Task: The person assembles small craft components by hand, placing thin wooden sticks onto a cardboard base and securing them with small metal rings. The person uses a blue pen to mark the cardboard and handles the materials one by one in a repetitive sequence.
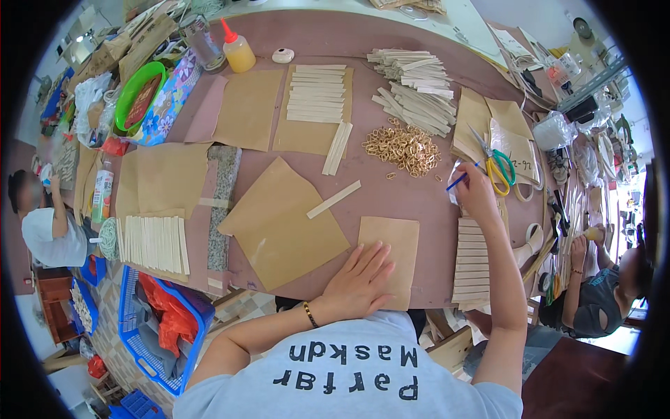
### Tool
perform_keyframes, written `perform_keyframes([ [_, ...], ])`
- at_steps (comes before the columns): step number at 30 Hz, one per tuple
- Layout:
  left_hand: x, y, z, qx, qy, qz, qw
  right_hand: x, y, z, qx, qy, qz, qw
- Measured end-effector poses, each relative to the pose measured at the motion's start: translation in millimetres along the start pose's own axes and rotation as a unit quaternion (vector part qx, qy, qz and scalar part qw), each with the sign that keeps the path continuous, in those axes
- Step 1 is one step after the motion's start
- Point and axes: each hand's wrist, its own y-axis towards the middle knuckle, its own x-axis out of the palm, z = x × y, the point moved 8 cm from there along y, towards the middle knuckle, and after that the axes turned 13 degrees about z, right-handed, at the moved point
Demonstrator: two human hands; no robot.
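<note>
My left hand (357, 279) lies flat with its fingers spread on a small brown paper sheet (399, 241) at the table's near edge. My right hand (477, 192) pinches a slim blue pen-like stick (457, 182) near a clear plastic piece; its exact kind is not plain. Just left of that hand is a heap of gold metal rings (405, 148). Scissors (497, 167) with yellow and green handles lie to its right. A single pale strip (333, 200) rests partly across a larger brown sheet (283, 223), left of the small one.
Pale strips lie in rows on brown sheets (315, 94), with a loose pile (415, 105) at the back. A glue bottle (239, 49) stands far left, near a green basket (139, 98). Below the table sits a blue crate (139, 335). Two other people are at the sides.
</note>
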Motion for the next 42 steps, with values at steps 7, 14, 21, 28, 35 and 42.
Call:
perform_keyframes([
  [7, -2.6, -2.3, -0.9, 0.010, -0.023, 0.011, 1.000, 1.4, 10.6, -1.4, 0.086, 0.015, 0.091, 0.992],
  [14, -22.7, -4.6, -14.8, -0.039, -0.103, 0.135, 0.985, 52.2, -9.5, -72.1, -0.141, 0.060, 0.142, 0.978],
  [21, -103.4, 5.4, -67.2, -0.131, 0.017, 0.349, 0.928, 77.4, -54.6, -161.7, -0.368, 0.076, 0.092, 0.922],
  [28, -139.3, 41.8, -80.8, -0.116, 0.026, 0.375, 0.919, 114.3, -98.1, -220.1, -0.572, 0.003, 0.060, 0.818],
  [35, -73.8, 115.2, -127.8, -0.166, -0.133, 0.200, 0.956, 53.7, -100.8, -201.1, -0.495, 0.112, 0.033, 0.861],
  [42, -22.3, 157.6, -116.7, -0.111, 0.006, 0.147, 0.983, 16.5, -92.2, -116.7, -0.054, 0.368, -0.047, 0.927],
])
